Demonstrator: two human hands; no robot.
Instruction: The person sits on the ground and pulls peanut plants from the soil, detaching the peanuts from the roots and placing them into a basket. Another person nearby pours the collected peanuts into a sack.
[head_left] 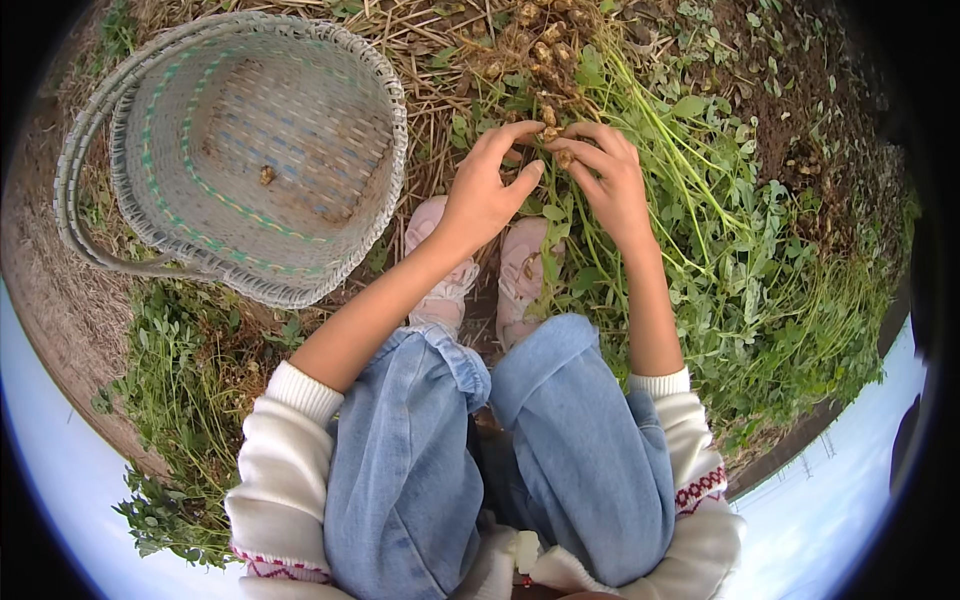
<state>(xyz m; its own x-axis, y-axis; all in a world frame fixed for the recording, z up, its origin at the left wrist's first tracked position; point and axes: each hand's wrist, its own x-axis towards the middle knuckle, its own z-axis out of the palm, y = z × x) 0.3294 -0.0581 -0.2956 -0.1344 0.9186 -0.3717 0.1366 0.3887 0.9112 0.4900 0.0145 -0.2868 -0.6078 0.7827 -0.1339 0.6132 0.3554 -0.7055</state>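
Observation:
Ahead of my shoes, both hands meet at a cluster of dirt-covered peanuts (549,115) on a pulled-up peanut plant (680,170). My right hand (612,185) pinches peanut pods between thumb and fingers. Close beside it on the left, my left hand (488,190) has its fingers curved, the index fingertip by the pods and the thumb held apart. More peanuts and roots (545,50) lie just beyond the fingers. At the left stands a round woven basket (390,110), with a single peanut (267,175) on its bottom.
Leafy peanut plants (770,310) are heaped along the right. Another pile of green plants (190,400) lies at lower left, below the basket. Dry straw (425,60) covers the soil ahead. My pink shoes (520,270) are between basket and plants.

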